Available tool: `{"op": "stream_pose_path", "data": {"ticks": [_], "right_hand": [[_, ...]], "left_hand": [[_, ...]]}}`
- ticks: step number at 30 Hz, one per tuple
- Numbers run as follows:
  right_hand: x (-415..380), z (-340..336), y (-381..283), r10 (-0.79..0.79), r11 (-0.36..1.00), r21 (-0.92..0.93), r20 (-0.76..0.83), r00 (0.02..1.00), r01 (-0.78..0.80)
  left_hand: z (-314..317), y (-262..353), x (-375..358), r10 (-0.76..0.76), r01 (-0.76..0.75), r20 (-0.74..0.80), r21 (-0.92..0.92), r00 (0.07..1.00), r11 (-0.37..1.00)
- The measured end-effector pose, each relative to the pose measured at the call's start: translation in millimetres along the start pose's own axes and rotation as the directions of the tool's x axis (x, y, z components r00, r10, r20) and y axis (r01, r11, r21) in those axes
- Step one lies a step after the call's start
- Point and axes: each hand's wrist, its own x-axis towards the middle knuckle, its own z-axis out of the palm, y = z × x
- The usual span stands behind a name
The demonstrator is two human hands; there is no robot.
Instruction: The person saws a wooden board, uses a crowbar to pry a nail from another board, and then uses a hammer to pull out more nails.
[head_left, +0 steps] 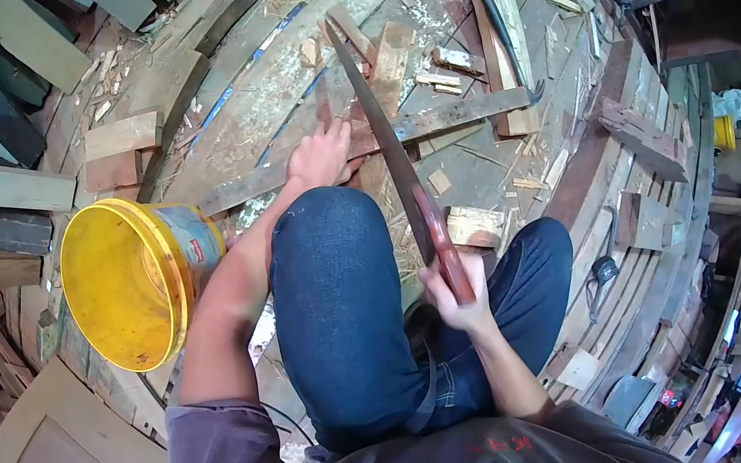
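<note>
My right hand [458, 293] is closed round the reddish-brown handle of a handsaw [386, 134]. Its long, dark blade points away from me and crosses over a narrow wooden strip [459, 114] lying sideways in front of my knees. My left hand [322, 153] presses on this strip, to the left of the blade, fingers bent over the wood. Part of the strip is hidden under that hand and behind the saw. Beneath it, a short board [391, 54] points away from me.
A yellow bucket [117, 286] lies tilted by my left arm, its mouth towards me. Beyond the strip, a dark-handled hammer [500, 25] rests on a long board. Offcuts and wood chips litter the planked floor. A tape measure [605, 269] lies at the right, near stacked timber [606, 135].
</note>
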Motion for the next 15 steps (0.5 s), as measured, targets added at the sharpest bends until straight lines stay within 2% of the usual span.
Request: {"op": "stream_pose_path", "data": {"ticks": [2, 5, 6, 9, 10, 12, 13, 15], "right_hand": [[20.9, 1.0, -24.6, 0.224, 0.949, 0.233, -0.021, 0.974, -0.213], [16.6, -8.2, -29.7, 0.304, 0.915, 0.260, 0.059, 0.951, -0.309], [5.7, -11.6, 3.6, 0.159, 0.977, 0.147, -0.013, 0.987, -0.155], [-23.3, -20.3, -16.5, 0.079, 0.990, 0.112, 0.039, 0.996, -0.083], [-24.6, -20.3, -17.4, -0.006, 0.999, 0.036, 0.042, 0.999, 0.005], [-13.2, -16.5, 1.2, -0.074, 0.997, -0.021, 0.044, 0.996, 0.075], [-1.1, -9.5, 21.5, 0.007, 1.000, 0.007, 0.004, 1.000, -0.007], [32.2, 3.2, 2.0, 0.026, 1.000, -0.013, -0.013, 1.000, -0.026]], "left_hand": [[1.2, -0.7, 0.5, 0.002, -0.002, -0.014, 0.000, 1.000, 1.000], [-2.8, 2.4, -3.3, -0.015, 0.014, 0.027, 0.009, 1.000, 1.000], [-3.0, 4.2, -4.3, -0.017, 0.017, 0.033, 0.014, 0.999, 1.000], [-7.1, 1.8, -0.6, -0.020, 0.019, 0.055, 0.013, 0.998, 1.000], [-6.9, 2.5, -1.2, -0.020, 0.020, 0.072, 0.006, 0.997, 1.000], [-5.1, 4.6, -1.0, -0.023, 0.023, 0.058, 0.003, 0.998, 1.000], [-4.7, 5.5, 0.4, -0.021, 0.021, 0.049, 0.004, 0.999, 1.000], [-2.5, 7.0, -1.3, -0.008, 0.008, 0.020, 0.004, 1.000, 1.000]]}}
